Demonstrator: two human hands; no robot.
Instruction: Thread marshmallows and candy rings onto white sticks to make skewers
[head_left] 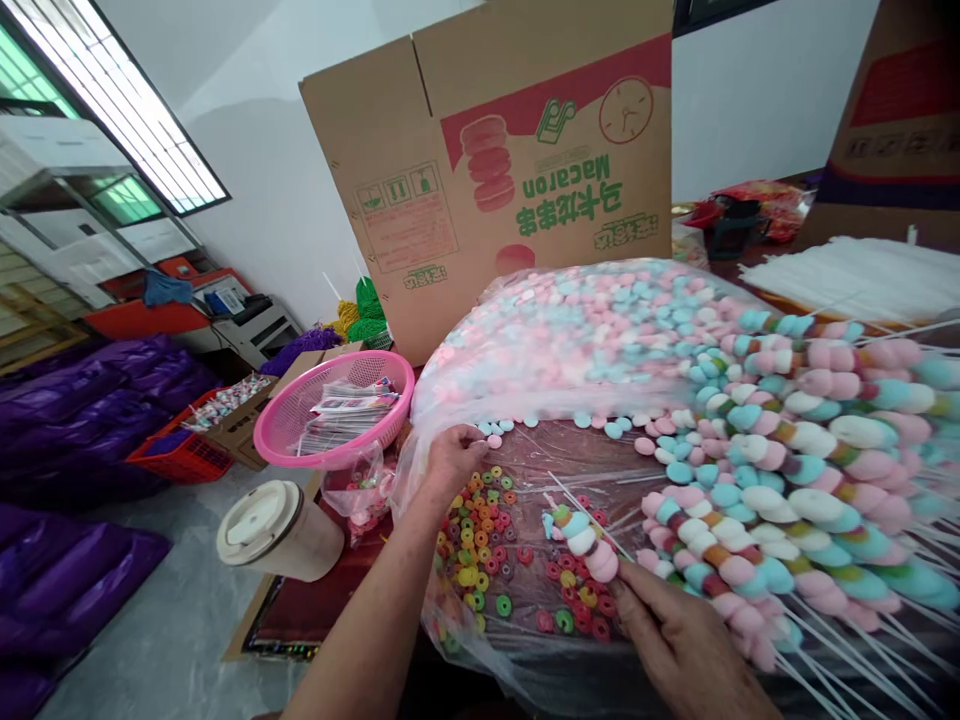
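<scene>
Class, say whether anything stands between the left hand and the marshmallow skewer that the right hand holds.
Nothing visible blocks the way between the left hand and the marshmallow skewer in the right hand; only some gummy rings lie low on the plastic sheet between them.

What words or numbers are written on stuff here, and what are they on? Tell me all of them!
"Macaron": green, upside down on the big box.
"马卡龙串串": beside it, also upside down.
Two green logos and red small print, same box: too small or blurred to read.
Packets in the pink basket: too small to read.
Right-hand box: marks too blurred to read.
I can't read any numbers.
</scene>
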